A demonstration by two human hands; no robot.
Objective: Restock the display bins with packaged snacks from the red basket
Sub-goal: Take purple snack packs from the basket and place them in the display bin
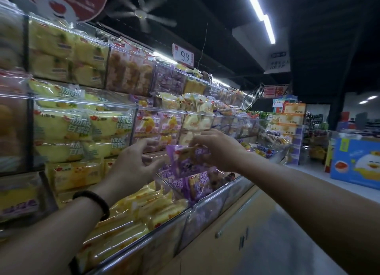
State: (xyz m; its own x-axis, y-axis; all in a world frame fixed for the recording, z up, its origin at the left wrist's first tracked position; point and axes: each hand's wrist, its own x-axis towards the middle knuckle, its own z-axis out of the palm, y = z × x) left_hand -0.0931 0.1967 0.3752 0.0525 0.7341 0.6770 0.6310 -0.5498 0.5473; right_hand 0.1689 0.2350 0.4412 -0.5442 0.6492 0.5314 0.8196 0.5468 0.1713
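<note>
Gripping a purple packet (pixel 189 161) from above, the right hand (pixel 218 149) has fingers and thumb curled round its top edge, about frame centre. The left hand (pixel 133 163), at 9 o'clock of the packet, is empty with fingers spread and loosely bent. Its thumb is close to the packet edge, but the blur means I can't tell if it touches.

The packet hangs over the purple bin (pixel 205 215), at 6 o'clock of it, and isn't set down yet.

Progress, as a judgement:
- Purple bin looks well filled, same-colour stock stacked to its clear front wall.
- Yellow packets (pixel 144 209) at 7 o'clock also piled high, upper tiers full.
- Likely mid-to-late, with this packet left to place.
- Red basket not in frame, so the remaining count is unknown.

Readable text:
- Price tag (pixel 184 56) at 12 o'clock: "9.9".
- Yellow-green packs (pixel 80 129) at 9 o'clock: "杨枝甘露".
- Red sign (pixel 275 92) at 2 o'clock: "二楼".
- Print on the purple packet is too smeared to read.
</note>
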